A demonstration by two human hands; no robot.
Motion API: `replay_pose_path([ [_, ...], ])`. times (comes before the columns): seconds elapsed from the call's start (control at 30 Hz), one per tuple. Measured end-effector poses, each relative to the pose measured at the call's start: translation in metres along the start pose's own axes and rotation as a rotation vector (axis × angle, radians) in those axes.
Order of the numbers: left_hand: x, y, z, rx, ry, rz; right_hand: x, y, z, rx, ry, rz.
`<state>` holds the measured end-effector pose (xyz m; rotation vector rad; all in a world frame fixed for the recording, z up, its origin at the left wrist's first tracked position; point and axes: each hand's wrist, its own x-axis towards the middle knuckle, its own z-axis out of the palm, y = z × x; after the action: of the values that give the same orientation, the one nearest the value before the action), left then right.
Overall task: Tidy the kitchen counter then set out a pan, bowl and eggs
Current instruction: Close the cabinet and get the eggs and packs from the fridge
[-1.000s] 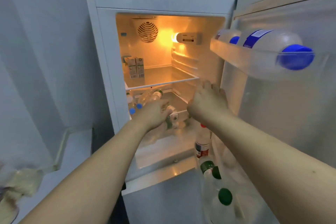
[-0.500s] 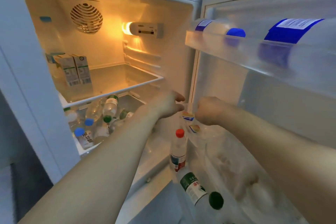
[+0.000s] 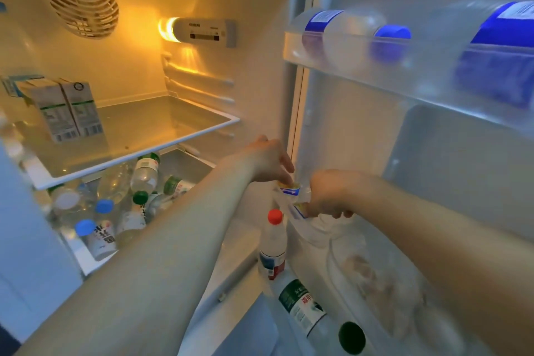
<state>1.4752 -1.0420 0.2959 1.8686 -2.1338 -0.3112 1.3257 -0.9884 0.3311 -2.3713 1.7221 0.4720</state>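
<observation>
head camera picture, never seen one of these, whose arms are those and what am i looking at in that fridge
The camera is worn on a person's head, so the two bare arms reaching forward are their own. They face an open fridge. The left hand and right hand meet at a clear plastic package with a blue and yellow label by the door shelf; both seem to pinch it. What it contains is too blurred to tell. Two cartons stand on the glass shelf, bottles lie jumbled below, and a red-capped bottle stands in the door.
</observation>
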Motion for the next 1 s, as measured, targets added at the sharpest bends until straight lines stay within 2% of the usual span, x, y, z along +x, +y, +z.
replay_pose_path([
  [0.2,0.007,0.000,0.001,0.027,-0.108,-0.082,0.007,0.002,0.004,0.073,-0.060,0.018],
  [0.37,0.011,0.007,-0.001,0.098,-0.164,-0.089,0.014,0.003,0.009,0.091,-0.029,0.034],
  [0.5,0.014,0.009,0.001,0.098,-0.148,-0.059,0.017,0.003,0.012,0.139,-0.022,0.036],
  [0.67,0.014,0.005,0.005,0.028,-0.136,-0.065,0.027,0.005,0.013,0.296,0.062,0.064],
  [0.83,0.003,-0.002,-0.003,-0.269,-0.007,-0.110,0.027,0.008,0.012,0.514,0.149,0.055],
  [0.9,-0.005,-0.006,-0.006,-0.410,0.107,-0.139,0.024,0.010,0.008,0.596,0.255,0.048],
  [1.0,-0.028,-0.013,-0.006,-0.599,0.312,-0.231,0.019,0.008,0.001,0.561,0.488,0.021],
])
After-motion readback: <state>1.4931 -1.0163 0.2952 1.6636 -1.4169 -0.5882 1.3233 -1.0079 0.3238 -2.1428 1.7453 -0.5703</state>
